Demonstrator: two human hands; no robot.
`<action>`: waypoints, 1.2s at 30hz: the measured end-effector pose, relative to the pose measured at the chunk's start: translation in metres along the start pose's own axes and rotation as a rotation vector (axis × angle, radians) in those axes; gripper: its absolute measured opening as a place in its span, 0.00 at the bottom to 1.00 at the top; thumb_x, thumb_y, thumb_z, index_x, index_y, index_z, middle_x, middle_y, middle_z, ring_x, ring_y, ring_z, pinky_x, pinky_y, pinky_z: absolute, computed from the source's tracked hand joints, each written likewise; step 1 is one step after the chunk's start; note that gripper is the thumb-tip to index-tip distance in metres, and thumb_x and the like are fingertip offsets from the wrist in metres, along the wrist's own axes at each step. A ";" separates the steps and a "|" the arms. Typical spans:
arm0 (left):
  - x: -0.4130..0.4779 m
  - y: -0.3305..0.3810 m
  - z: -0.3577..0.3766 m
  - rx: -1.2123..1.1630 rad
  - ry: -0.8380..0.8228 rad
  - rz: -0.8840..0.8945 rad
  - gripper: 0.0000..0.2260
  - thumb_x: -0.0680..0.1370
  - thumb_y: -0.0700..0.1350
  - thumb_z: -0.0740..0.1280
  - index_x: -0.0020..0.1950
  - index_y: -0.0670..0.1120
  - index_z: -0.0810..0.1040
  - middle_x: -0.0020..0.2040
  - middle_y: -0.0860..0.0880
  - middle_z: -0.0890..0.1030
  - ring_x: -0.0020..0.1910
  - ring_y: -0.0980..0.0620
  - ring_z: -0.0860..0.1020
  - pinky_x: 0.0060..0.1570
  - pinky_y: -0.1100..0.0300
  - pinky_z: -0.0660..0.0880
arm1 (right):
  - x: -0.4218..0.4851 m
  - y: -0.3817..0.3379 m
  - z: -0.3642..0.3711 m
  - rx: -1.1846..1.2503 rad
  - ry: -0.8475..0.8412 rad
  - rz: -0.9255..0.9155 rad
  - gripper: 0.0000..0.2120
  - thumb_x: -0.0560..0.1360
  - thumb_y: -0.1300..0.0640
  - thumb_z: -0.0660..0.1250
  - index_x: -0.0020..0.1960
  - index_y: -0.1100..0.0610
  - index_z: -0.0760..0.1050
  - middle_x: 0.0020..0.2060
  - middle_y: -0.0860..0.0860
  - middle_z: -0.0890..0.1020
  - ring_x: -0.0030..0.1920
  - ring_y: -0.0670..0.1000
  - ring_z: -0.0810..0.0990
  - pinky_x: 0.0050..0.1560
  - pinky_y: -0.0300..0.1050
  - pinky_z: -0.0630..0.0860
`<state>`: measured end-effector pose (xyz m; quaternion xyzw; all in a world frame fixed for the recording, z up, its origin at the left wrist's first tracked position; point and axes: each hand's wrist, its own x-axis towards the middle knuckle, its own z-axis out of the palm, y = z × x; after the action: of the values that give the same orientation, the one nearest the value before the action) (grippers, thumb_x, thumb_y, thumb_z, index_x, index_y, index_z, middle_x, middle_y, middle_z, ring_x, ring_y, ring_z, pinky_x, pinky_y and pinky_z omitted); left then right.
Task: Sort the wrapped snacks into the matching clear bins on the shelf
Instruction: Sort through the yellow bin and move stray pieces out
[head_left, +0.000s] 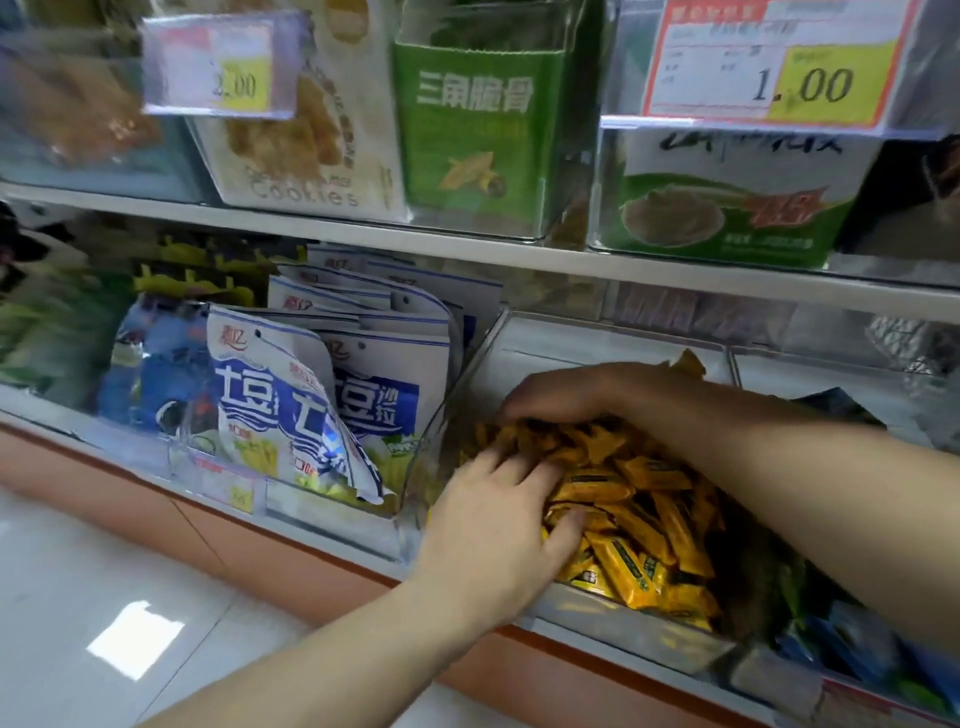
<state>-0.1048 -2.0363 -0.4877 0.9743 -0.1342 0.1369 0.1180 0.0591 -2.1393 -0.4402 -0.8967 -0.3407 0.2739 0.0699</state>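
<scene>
Heaped in the clear bin (457, 389) on the lower shelf (322, 535), the orange wrapped snacks (649, 499) look light, crinkly and slippery, likely best pinched at a crimped end. Left hand (498, 509) rests on them, fingers (569, 522) spread wide, holding none. Right hand (561, 395) curls into the pile behind; its grip cannot be told. Readable nearby: "Cookies" box (306, 156), price tags "1.00" (810, 85) and "2.00" (239, 83).

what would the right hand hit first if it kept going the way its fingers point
Most likely the clear bin's left wall: the right hand lies on the orange wrapped snacks with fingers pointing left at it. The blue and white bags stand behind that wall. Depth is unclear.
</scene>
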 end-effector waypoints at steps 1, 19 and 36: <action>0.001 0.000 0.001 -0.021 0.010 0.002 0.23 0.78 0.64 0.54 0.68 0.57 0.74 0.65 0.56 0.77 0.66 0.52 0.70 0.67 0.55 0.66 | -0.007 0.005 0.000 -0.043 -0.001 -0.019 0.18 0.82 0.43 0.55 0.54 0.52 0.80 0.53 0.53 0.81 0.52 0.51 0.79 0.58 0.50 0.75; 0.001 0.003 0.016 -0.107 0.120 0.005 0.22 0.76 0.64 0.58 0.65 0.58 0.76 0.60 0.57 0.81 0.64 0.51 0.72 0.61 0.52 0.73 | 0.053 0.035 -0.002 -0.021 0.098 0.281 0.45 0.67 0.30 0.67 0.74 0.56 0.66 0.72 0.54 0.72 0.68 0.55 0.73 0.68 0.53 0.71; 0.002 0.005 0.013 -0.117 0.140 -0.001 0.21 0.75 0.65 0.57 0.64 0.60 0.76 0.59 0.59 0.80 0.63 0.53 0.72 0.60 0.52 0.72 | 0.054 0.047 0.002 0.145 0.246 0.170 0.15 0.72 0.45 0.72 0.56 0.48 0.77 0.50 0.47 0.77 0.51 0.49 0.76 0.47 0.43 0.73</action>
<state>-0.1017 -2.0446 -0.4987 0.9538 -0.1329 0.1966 0.1841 0.1185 -2.1398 -0.4807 -0.9416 -0.2320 0.1907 0.1524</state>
